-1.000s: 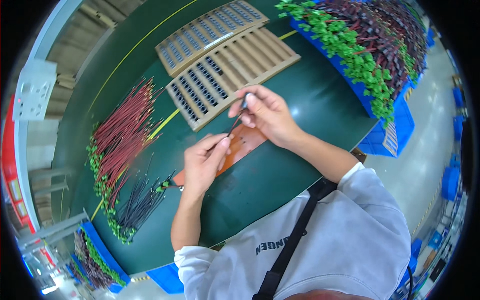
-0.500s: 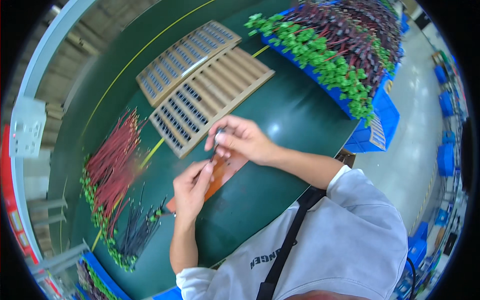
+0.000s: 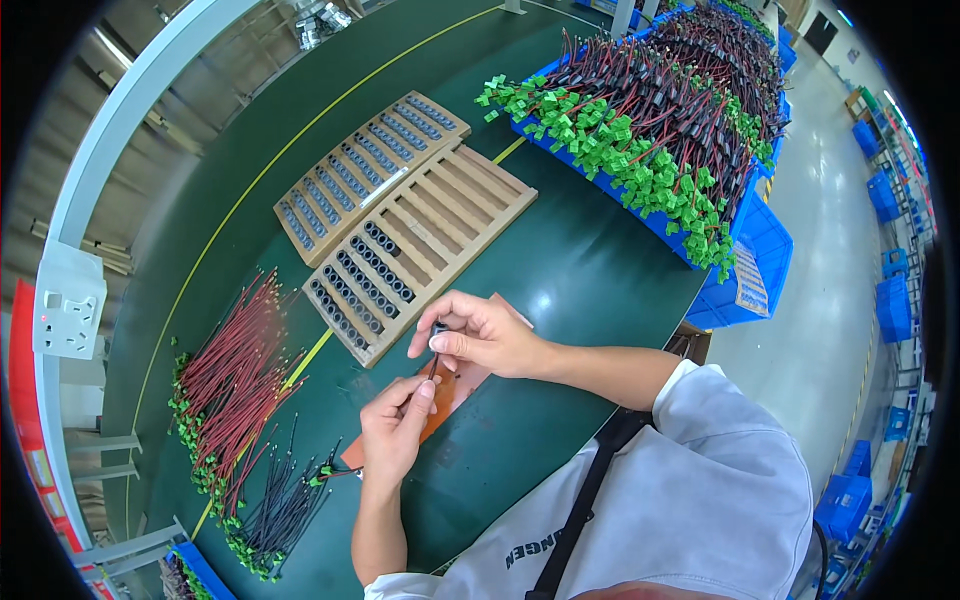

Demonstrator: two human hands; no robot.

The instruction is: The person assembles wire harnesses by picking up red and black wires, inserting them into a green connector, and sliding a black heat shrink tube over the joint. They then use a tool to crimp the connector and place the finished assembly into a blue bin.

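In front of my chest, my right hand (image 3: 488,336) pinches a small dark round part (image 3: 438,330) between thumb and fingers. Below and to its left, my left hand (image 3: 398,425) is closed on a thin black wire (image 3: 433,368) that runs up to that part. A green connector (image 3: 322,474) shows beside my left wrist; whether it belongs to the held wire I cannot tell. Under both hands lies an orange-pink sheet (image 3: 466,386). Just beyond them, a wooden slotted tray (image 3: 455,205) holds rows of black round parts (image 3: 350,285) in its left slots.
Another wooden tray (image 3: 372,155), filled with grey-looking parts, adjoins the first. Red wires (image 3: 240,345) and black wires (image 3: 285,510) with green connectors lie on the green table at left. At far right stands a blue crate (image 3: 640,205) heaped with wires, beside another blue bin (image 3: 745,285).
The view has tilted, so the trays and wires sit lower in the picture. Both hands keep their grip on the dark part and wire, with little change in pose.
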